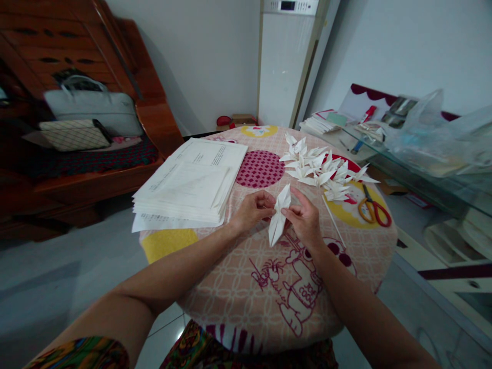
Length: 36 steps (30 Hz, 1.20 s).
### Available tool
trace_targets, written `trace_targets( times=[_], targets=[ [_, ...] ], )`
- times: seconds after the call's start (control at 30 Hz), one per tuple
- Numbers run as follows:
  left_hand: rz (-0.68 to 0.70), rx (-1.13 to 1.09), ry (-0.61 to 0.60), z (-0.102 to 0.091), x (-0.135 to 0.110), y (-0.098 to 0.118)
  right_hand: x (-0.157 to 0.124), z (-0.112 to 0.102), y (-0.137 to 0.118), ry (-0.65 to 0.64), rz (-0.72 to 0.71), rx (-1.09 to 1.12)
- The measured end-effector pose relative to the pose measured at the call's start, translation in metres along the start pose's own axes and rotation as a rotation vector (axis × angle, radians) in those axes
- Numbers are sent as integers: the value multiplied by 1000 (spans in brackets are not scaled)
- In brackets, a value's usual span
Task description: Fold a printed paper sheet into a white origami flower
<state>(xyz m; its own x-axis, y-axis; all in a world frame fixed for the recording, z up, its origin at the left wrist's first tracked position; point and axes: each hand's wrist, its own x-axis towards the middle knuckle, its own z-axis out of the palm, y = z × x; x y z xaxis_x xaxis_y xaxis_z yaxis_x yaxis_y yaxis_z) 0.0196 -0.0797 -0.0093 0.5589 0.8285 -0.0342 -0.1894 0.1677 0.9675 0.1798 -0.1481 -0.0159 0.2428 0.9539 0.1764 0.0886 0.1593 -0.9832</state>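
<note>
Paper (280, 215), part-folded, is pinched over the table (226, 277) by left hand (253, 209) and right hand (306, 219), both closed on its edges; folding seems in hand, the next crease probably needing even pressure.

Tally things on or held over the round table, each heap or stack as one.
Long white folded-paper piece, held: 1
Rectangular white paper stack: 1
White folded-paper heap: 1
Orange-handled metal scissors: 1
Thin pale stick: 1
Total: 5
</note>
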Motion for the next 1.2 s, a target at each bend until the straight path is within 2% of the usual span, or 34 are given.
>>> trace_targets(
  times=[0.2, 0.5, 0.73, 0.93, 1.03, 1.2],
  targets=[
    [4, -2, -22, -1, 0, 0, 2, -1, 5, 19, 13, 10],
    [58, -14, -80, -2, 0, -3, 1, -2, 1, -33, 41, 26],
    [61, 22, -80, -1, -2, 1, -2, -2, 2, 8, -16, -18],
    [109, 50, -75, -3, 0, 1, -3, -2, 0, -64, -47, -41],
    [151, 42, -61, -4, 0, 3, -5, -3, 0, -58, -103, -90],
    [178, 71, -77, -2, -4, 6, -7, -5, -3, -41, -282, -238]
  ],
)
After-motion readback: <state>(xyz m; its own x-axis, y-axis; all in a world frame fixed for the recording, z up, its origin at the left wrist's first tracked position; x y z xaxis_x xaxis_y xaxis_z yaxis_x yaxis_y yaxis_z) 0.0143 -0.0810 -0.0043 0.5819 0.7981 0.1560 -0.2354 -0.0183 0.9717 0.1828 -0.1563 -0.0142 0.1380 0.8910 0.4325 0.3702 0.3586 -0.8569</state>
